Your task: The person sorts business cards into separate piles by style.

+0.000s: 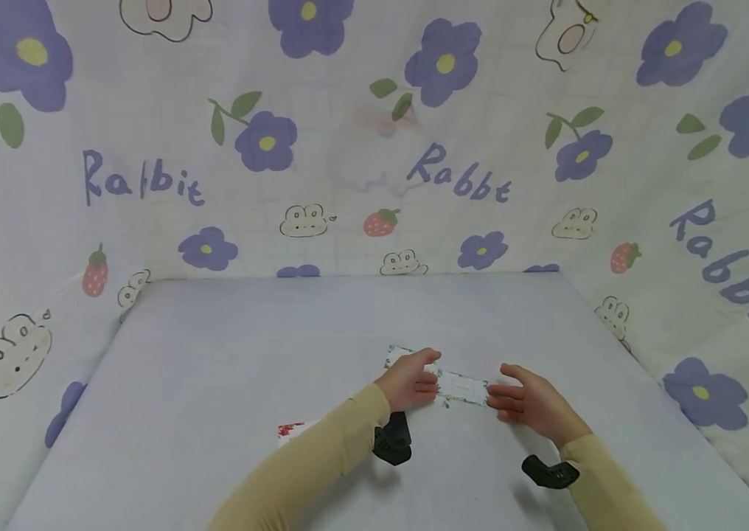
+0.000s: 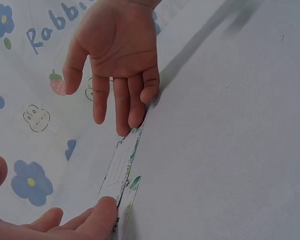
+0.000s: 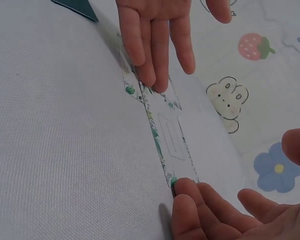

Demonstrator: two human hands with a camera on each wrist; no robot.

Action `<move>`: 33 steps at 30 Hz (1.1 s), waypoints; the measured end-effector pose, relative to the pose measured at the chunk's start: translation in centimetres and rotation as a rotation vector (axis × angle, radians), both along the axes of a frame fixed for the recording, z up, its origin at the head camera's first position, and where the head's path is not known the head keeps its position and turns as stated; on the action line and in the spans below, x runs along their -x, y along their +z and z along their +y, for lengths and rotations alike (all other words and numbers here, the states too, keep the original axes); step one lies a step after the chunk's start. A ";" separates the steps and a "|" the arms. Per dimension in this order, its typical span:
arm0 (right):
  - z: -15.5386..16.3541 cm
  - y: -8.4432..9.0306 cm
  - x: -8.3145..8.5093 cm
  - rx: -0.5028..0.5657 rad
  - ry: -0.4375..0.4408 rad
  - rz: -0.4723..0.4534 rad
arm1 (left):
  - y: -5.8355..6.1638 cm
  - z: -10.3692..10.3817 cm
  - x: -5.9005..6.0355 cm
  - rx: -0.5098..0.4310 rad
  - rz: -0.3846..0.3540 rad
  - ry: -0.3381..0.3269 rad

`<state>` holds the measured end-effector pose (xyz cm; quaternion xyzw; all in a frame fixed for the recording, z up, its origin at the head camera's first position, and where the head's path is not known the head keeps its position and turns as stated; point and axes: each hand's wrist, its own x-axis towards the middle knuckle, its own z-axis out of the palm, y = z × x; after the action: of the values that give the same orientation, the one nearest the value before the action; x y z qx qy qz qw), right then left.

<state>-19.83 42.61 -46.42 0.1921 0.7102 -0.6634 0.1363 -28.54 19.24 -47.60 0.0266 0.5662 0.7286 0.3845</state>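
Pale grey tabletop (image 1: 215,383), rabbit-print cloth behind. At lower centre of the head view lies my long narrow card (image 1: 461,385), long axis running left to right between both hands. Left hand (image 1: 408,383) and right hand (image 1: 534,405) press its ends with straight fingers, equally near.

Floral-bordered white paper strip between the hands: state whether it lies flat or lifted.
Flat: the floral-bordered white paper strip lies on the pale tabletop, left hand and right hand pressing its ends.

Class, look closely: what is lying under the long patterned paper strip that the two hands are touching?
The paper strip lies flat on the pale table cover. The left hand and right hand press its ends, hiding those parts; anything beneath the strip is covered.
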 end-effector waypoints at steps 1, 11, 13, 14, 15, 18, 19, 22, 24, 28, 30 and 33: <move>0.0 -0.1 0.0 0.003 -0.005 0.000 | 0.0 0.1 0.0 -0.006 -0.011 0.009; 0.1 -0.5 -0.2 0.135 -0.064 0.009 | 0.0 -0.2 -0.6 -0.061 -0.018 0.072; 0.2 -0.6 -0.4 0.167 -0.079 0.007 | 0.1 -0.3 -0.9 -0.064 -0.012 0.076; 0.2 -0.7 -0.5 0.185 -0.084 0.006 | 0.1 -0.4 -1.1 -0.064 -0.012 0.075; 0.2 -0.7 -0.6 0.197 -0.090 0.004 | 0.2 -0.5 -1.4 -0.063 -0.008 0.072; 0.0 -0.7 -1.0 0.220 -0.088 0.004 | 0.3 -0.9 -2.2 -0.039 0.029 0.054; -0.2 -0.7 -1.1 0.220 -0.089 0.001 | 0.3 -1.2 -2.5 -0.030 0.040 0.047; -0.9 -0.7 -1.5 0.198 -0.059 -0.010 | 0.0 -2.4 -3.4 -0.019 0.063 0.035; -1.4 -0.6 -1.8 0.175 -0.029 -0.019 | -0.1 -3.2 -4.1 -0.024 0.060 0.037; -2.4 -0.5 -2.3 0.100 0.042 -0.018 | -0.2 -4.6 -5.3 -0.037 0.034 0.051; -2.8 -0.6 -2.5 0.055 0.059 -0.011 | -0.3 -5.0 -5.9 -0.038 0.023 0.061; -3.4 -0.7 -2.6 -0.006 0.064 -0.009 | -0.5 -5.5 -6.4 -0.041 0.016 0.072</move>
<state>-17.20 39.17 -47.13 0.1728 0.7172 -0.6558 0.1603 -22.09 13.78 -48.08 0.0200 0.5547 0.7531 0.3532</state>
